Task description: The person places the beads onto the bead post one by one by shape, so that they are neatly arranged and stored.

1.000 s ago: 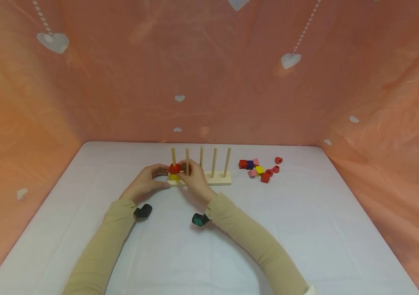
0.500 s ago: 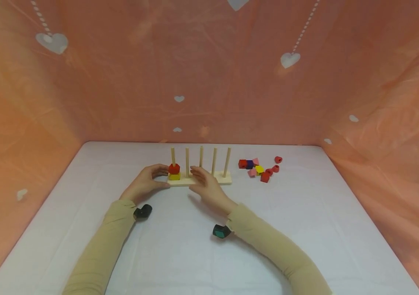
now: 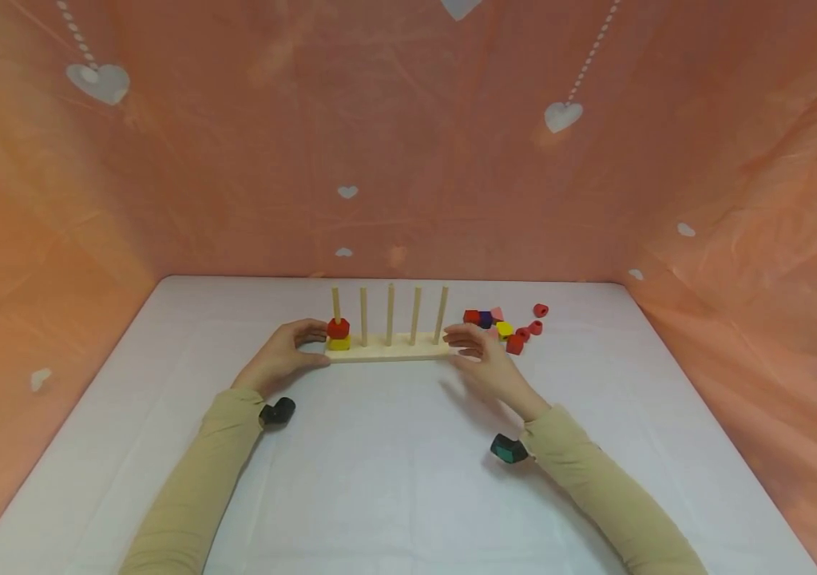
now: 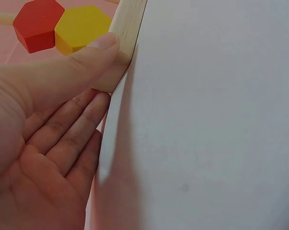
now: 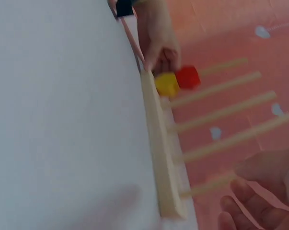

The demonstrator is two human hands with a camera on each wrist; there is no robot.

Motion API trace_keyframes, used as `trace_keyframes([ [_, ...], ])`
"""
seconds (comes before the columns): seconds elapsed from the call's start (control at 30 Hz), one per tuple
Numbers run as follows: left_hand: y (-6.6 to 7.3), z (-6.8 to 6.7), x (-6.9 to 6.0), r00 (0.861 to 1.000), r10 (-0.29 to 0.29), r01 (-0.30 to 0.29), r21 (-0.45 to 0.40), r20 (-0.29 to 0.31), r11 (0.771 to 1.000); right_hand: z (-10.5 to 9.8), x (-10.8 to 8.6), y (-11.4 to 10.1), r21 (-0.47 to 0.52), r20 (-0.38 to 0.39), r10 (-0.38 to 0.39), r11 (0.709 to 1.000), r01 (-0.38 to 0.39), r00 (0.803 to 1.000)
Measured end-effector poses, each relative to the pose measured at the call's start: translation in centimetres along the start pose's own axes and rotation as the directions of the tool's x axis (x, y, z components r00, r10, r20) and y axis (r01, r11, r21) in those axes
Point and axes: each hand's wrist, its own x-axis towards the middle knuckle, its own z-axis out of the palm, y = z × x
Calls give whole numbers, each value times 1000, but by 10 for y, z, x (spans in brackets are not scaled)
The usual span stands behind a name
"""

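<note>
A wooden peg stand with several upright pegs stands at the far middle of the table. On its leftmost peg a red hexagonal bead sits on top of a yellow hexagonal bead. My left hand holds the stand's left end, its thumb on the front side and its fingers at the end. My right hand hangs beside the right end of the stand with fingers loosely bent and nothing between them; in the right wrist view its fingers appear near the last peg.
Loose beads lie right of the stand: a red cube, a dark blue cube, a yellow bead, pink ones and several small red ones. White cloth covers the table. An orange curtain with hearts encloses the back and sides.
My right hand has let go of the red bead on the leftmost peg and moved right, past the pegs, to the stand's right end. The left hand has kept its place.
</note>
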Motion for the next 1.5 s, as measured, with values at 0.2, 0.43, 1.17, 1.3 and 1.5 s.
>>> trace_keyframes([
  [0.2, 0, 0, -1, 1000, 11, -11, 13, -1, 1000, -42, -1, 17, -134, -106, -61, 990, 47, 992],
  [0.43, 1, 1, -2, 1000, 24, -24, 5, 1, 1000, -76, 4, 32, -282, -139, 47, 956, -85, 989],
  [1.17, -1, 0, -1, 997, 76, -76, 19, 16, 997, -86, 28, 63, -383, -113, 254, 881, -278, 961],
  [1.3, -1, 0, -1, 997, 79, -79, 22, 19, 997, -86, 28, 61, -389, -123, 287, 867, -312, 950],
  [1.5, -1, 0, -1, 998, 69, -69, 27, 9, 997, -85, 30, 61, -422, -144, 300, 844, -332, 943],
])
